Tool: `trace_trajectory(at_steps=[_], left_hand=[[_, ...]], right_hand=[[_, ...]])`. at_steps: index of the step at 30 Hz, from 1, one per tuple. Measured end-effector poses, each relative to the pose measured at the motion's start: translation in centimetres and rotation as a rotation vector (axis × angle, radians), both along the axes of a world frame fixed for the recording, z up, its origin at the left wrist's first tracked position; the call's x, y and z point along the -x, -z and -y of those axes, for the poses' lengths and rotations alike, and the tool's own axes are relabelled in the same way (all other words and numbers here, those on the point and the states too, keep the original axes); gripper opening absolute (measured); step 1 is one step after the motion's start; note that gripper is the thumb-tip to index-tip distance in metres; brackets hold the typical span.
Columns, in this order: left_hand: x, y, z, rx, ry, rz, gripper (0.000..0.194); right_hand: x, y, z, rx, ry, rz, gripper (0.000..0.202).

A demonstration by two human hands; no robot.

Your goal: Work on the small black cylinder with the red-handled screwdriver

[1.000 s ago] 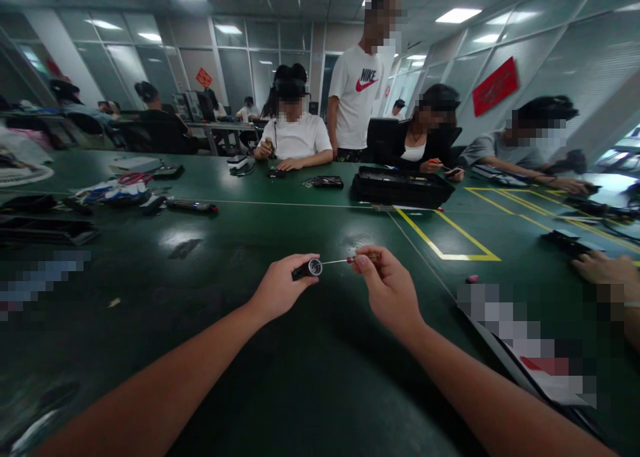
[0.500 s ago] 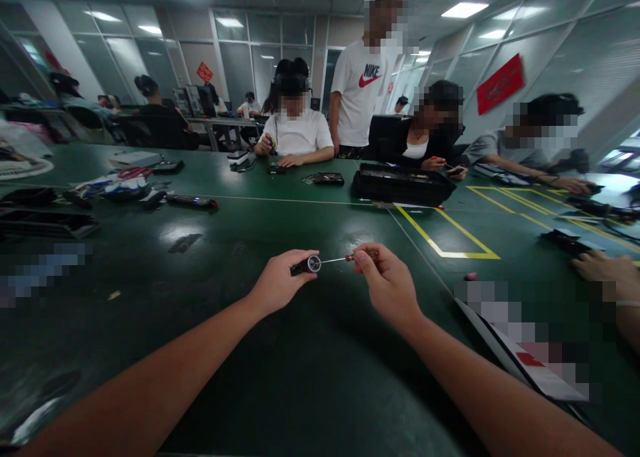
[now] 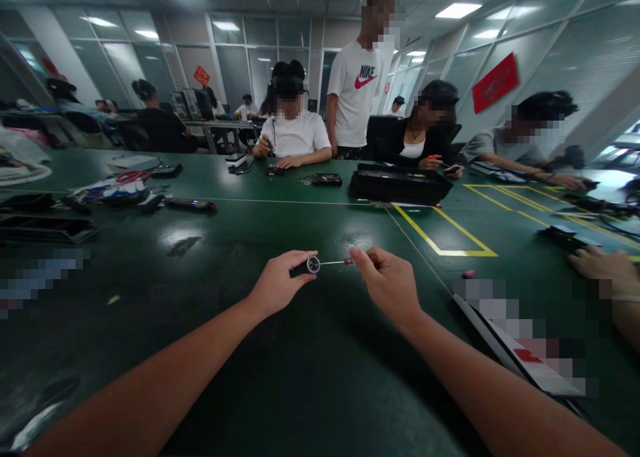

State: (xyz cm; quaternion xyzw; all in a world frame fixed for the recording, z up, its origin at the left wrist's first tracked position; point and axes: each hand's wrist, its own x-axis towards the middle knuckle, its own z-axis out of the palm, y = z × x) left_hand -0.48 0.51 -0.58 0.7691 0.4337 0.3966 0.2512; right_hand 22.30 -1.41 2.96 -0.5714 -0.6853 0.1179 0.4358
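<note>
My left hand (image 3: 279,285) grips a black cylindrical part (image 3: 301,268) whose round, light-rimmed open end faces right and toward me. Most of that part is hidden by my fingers. My right hand (image 3: 389,284) is closed on the handle of a small screwdriver (image 3: 332,262), red at its front end. Its thin metal shaft runs level to the left, with the tip at or inside the ringed opening; I cannot tell how deep. Both hands are raised over the green tabletop (image 3: 280,390).
A long black tray (image 3: 400,184) stands beyond my right hand, by yellow tape lines (image 3: 465,252). A pen-like tool (image 3: 190,204) and a cluttered heap (image 3: 117,187) lie left. A white-edged panel (image 3: 537,357) lies right, near another person's hand (image 3: 600,264). Several people sit around the table.
My right thumb and fingers have shifted on the screwdriver handle. The left hand and the black part stay nearly in place. The view has moved slightly.
</note>
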Motion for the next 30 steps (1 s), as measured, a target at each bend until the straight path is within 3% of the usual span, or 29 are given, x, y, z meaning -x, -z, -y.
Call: trace_trajectory(at_steps=[6,9,15,21,30], left_hand=[[-0.14,-0.42,0.13,-0.01,0.011,-0.032,0.043],[-0.11,-0.43,0.07,-0.001,0.003,-0.032,0.042],[0.07,-0.18,-0.19,0.005,0.001,-0.046,0.039],[0.01,-0.03,-0.15,0.006,-0.003,-0.049,0.041],[-0.11,-0.39,-0.15,0.015,-0.04,-0.04,0.04]], right_hand=[[0.06,-0.13,0.2,-0.03,0.004,0.112,0.062],[0.04,-0.18,0.16,-0.021,-0.031,0.117,0.05],[0.04,-0.06,0.37,0.002,-0.262,0.01,0.021],[0.18,-0.33,0.38,0.066,-0.197,0.043,0.039],[0.23,0.0,0.55,0.049,-0.282,0.004,0.027]])
